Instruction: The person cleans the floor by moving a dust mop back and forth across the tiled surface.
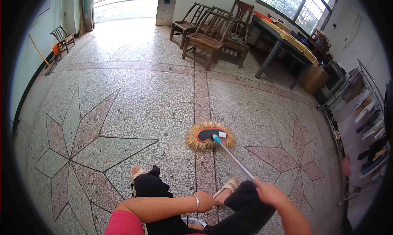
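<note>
A dust mop with a shaggy yellow-orange fringe and a dark, red-edged centre (211,136) lies flat on the terrazzo floor (153,112) ahead of my feet. From its teal joint a metal handle (236,158) slants down to the right. My right hand (270,192) is closed around this handle. My left hand (205,202), with a silver bangle at its wrist, is a closed fist by my right sandal (231,185); a thin pale rod end shows at it, and what it belongs to is not plain.
Wooden chairs (204,43) and a table with a yellow cloth (284,35) stand at the upper right. A clothes rack (368,78) lines the right side. At the left wall are a small chair (63,38), an orange bucket (56,48) and another mop (39,50). The doorway (126,12) is open.
</note>
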{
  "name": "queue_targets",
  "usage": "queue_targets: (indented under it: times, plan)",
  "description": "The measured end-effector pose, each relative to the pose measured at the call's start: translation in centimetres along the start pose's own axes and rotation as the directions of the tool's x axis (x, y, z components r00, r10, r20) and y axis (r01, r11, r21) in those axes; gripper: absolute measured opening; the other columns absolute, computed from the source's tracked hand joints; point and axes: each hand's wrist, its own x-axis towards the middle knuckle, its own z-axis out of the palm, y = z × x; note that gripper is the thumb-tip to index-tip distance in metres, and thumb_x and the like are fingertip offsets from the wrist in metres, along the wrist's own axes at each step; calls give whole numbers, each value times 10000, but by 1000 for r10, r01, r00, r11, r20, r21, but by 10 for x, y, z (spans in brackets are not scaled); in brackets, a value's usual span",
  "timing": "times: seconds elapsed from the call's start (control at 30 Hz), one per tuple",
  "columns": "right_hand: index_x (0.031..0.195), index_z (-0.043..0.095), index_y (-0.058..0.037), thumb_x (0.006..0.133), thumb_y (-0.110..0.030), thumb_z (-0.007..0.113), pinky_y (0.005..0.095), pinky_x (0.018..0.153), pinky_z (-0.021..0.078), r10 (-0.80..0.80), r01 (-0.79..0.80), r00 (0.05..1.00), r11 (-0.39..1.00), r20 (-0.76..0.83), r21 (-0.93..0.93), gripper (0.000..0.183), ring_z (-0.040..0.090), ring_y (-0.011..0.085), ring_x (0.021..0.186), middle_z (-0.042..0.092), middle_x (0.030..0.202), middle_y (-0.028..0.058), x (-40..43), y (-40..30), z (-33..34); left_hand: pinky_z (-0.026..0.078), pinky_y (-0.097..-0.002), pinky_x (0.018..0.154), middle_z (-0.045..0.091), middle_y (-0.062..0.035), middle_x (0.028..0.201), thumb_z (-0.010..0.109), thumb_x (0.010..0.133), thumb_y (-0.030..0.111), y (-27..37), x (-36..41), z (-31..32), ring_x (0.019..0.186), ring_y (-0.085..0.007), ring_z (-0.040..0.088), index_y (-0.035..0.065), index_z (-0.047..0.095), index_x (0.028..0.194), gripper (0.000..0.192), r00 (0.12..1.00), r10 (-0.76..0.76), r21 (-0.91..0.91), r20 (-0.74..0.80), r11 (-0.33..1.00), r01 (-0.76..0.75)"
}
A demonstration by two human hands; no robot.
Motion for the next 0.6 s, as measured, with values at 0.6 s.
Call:
queue_targets:
  times: [0.6]
  plan:
    - [1266,357,-122,842,-171,430,480,730,448,-59,59,998,998,10,38,433,577,404,816,588,860,263,30,25,-14,479,-427,696,627,-142,924,458,830,227,-17,9,-16,870,-320,608,124,486,1179,366,990,-140,-15,17,990,140]
